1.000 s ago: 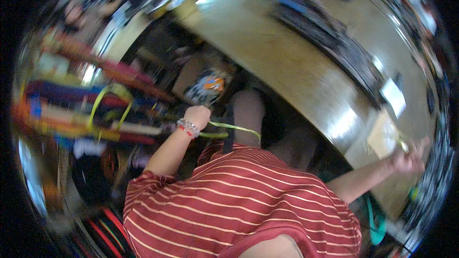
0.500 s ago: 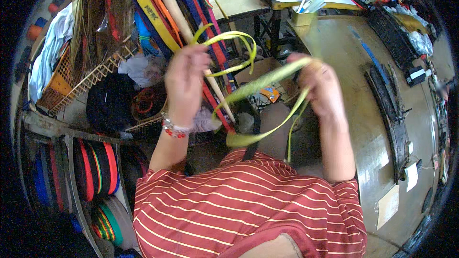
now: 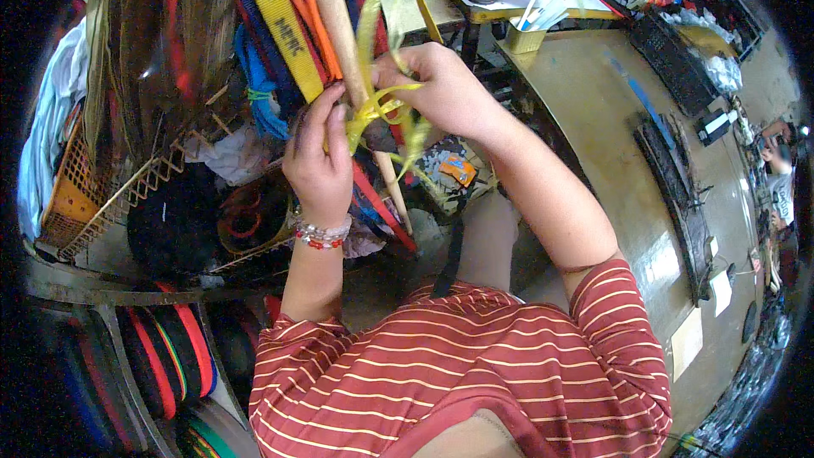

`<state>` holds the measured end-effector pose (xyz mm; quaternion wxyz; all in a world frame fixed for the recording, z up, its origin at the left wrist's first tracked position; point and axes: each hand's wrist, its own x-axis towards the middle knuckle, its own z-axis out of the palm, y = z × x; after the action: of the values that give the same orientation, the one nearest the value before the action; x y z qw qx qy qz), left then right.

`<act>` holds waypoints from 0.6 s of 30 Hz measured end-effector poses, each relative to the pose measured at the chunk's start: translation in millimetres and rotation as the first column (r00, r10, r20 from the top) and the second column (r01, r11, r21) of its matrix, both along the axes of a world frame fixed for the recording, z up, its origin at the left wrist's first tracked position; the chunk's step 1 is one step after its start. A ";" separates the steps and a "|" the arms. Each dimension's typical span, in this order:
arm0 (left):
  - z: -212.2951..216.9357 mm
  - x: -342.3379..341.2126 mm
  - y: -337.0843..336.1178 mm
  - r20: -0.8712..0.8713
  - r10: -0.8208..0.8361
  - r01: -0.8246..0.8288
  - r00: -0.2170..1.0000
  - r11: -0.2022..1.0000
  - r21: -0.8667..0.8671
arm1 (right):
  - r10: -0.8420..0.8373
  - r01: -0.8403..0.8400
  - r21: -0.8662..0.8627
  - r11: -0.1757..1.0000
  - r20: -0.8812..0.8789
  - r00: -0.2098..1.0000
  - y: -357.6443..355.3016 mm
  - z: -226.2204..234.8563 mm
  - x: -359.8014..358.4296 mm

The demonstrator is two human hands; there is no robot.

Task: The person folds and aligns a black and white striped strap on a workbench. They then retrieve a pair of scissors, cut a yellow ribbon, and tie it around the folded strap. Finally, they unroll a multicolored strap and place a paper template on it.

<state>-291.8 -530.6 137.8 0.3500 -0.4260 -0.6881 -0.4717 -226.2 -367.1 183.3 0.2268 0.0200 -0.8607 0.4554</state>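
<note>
A narrow yellow ribbon (image 3: 366,112) is gathered in loops between my two hands, partly blurred by motion. My left hand (image 3: 320,153), with beaded bracelets at its wrist, is closed around the lower left side of the loops. My right hand (image 3: 437,89) reaches across from the right and pinches the ribbon, its fingertips partly hidden behind the loops. Close behind both hands is a slanting wooden pole (image 3: 337,13). Beside it hang a wide yellow strap with dark lettering (image 3: 275,8) and an orange strap (image 3: 301,0).
Brown and coloured straps (image 3: 127,51) hang at upper left, above an orange basket (image 3: 75,191). Rolls of webbing (image 3: 161,348) stand in a rack at lower left. A worktable (image 3: 585,4) lies ahead, and black crates (image 3: 678,68) sit at right. Another person (image 3: 778,165) is at the far right.
My right hand has moved left and up, close to my left hand. The ribbon, spread in wide loops between them before, is now bunched together.
</note>
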 end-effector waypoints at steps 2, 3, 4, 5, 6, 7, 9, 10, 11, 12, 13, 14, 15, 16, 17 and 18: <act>0.5 -2.6 0.6 -0.098 0.036 -0.040 0.995 0.998 -0.039 | 0.141 -0.150 0.172 0.974 0.061 0.988 4.9 5.9 -6.8; -0.2 -3.3 1.1 -0.089 0.048 -0.053 0.995 0.997 -0.057 | 0.181 -0.184 0.264 0.947 0.036 0.983 7.8 10.4 -7.2; -1.2 -4.8 2.2 -0.104 0.071 -0.077 0.992 0.996 -0.052 | 0.205 -0.209 0.320 0.924 0.048 0.978 8.6 14.2 -8.5; -3.1 -5.8 3.6 -0.143 0.093 -0.105 0.985 0.992 -0.076 | 0.198 -0.232 0.334 0.914 0.132 0.971 11.2 19.0 -8.3; -5.1 -7.5 5.2 -0.146 0.092 -0.096 0.985 0.995 -0.023 | 0.203 -0.229 0.402 0.887 0.107 0.973 11.1 21.8 -10.0; -7.2 -9.0 7.1 -0.167 0.084 -0.084 0.982 0.996 0.002 | 0.216 -0.220 0.470 0.855 0.065 0.974 12.6 24.8 -11.8; -10.7 -11.2 10.6 -0.118 0.054 -0.050 0.992 0.998 0.035 | 0.292 -0.274 0.457 0.846 0.032 0.956 13.8 25.9 -16.8; -11.6 -10.9 12.1 -0.050 0.034 -0.032 0.998 0.998 0.051 | 0.265 -0.261 0.481 0.837 0.063 0.962 14.8 24.3 -18.3; -11.2 -10.4 10.9 0.016 0.014 -0.015 1.000 0.998 0.054 | 0.254 -0.276 0.498 0.822 0.112 0.961 15.9 22.8 -19.9; -9.4 -8.7 9.7 0.128 -0.066 0.055 0.990 0.995 0.085 | 0.230 -0.198 0.505 0.840 -0.001 0.973 17.5 20.5 -18.8; -6.9 -6.0 5.4 0.083 -0.027 0.020 0.996 0.997 0.076 | 0.176 -0.170 0.527 0.833 0.039 0.984 18.7 19.0 -16.2; -1.9 -3.6 -0.1 0.050 0.009 -0.010 0.999 1.000 0.025 | 0.242 -0.228 0.384 0.895 0.012 0.970 19.9 17.9 -10.6; 3.6 -0.9 -7.6 0.050 0.055 -0.054 0.997 0.998 -0.025 | 0.293 -0.275 0.244 0.930 -0.039 0.955 19.2 18.3 -3.7; 10.6 2.2 -16.0 -0.035 0.130 -0.132 0.991 0.987 -0.086 | 0.191 -0.170 0.314 0.934 -0.037 0.981 19.2 19.3 6.9; 15.6 9.3 -27.8 0.025 0.164 -0.158 0.986 0.976 -0.147 | 0.112 -0.105 0.288 0.952 -0.007 0.994 17.2 19.4 19.7; 21.0 12.2 -35.5 0.330 0.035 -0.018 0.943 0.998 -0.056 | 0.035 -0.040 0.262 0.964 0.027 0.999 14.9 20.7 34.3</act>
<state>-279.6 -566.1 158.8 0.2246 -0.3403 -0.7548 -0.5138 -191.9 -352.2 204.0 0.2038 0.0611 -0.9154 0.3417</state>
